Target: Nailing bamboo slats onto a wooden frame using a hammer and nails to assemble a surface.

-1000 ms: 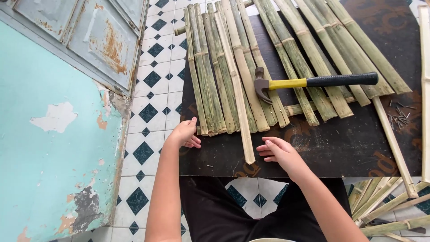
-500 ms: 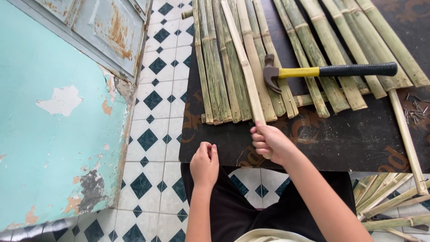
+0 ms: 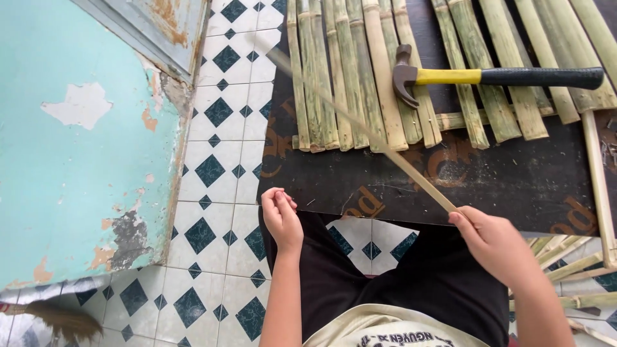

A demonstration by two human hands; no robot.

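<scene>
My right hand (image 3: pixel 493 243) grips the near end of a thin bamboo strip (image 3: pixel 360 125), which slants up and to the left above the other slats and looks blurred at its far end. My left hand (image 3: pixel 281 215) hovers near the front edge of the dark board (image 3: pixel 488 183), fingers loosely curled, holding nothing. A row of split bamboo slats (image 3: pixel 340 71) lies side by side on the board. A claw hammer (image 3: pixel 495 77) with a yellow and black handle rests across the slats.
A peeling turquoise wall (image 3: pixel 77 160) and a grey door (image 3: pixel 160 26) stand on the left. White floor tiles (image 3: pixel 218 160) carry dark diamonds. Loose bamboo pieces (image 3: pixel 572 263) lie at the lower right. A broom head (image 3: pixel 61 318) shows at the lower left.
My right hand took hold of one bamboo strip and drew it back and up off the row. My left hand left the board's corner and moved back near my lap.
</scene>
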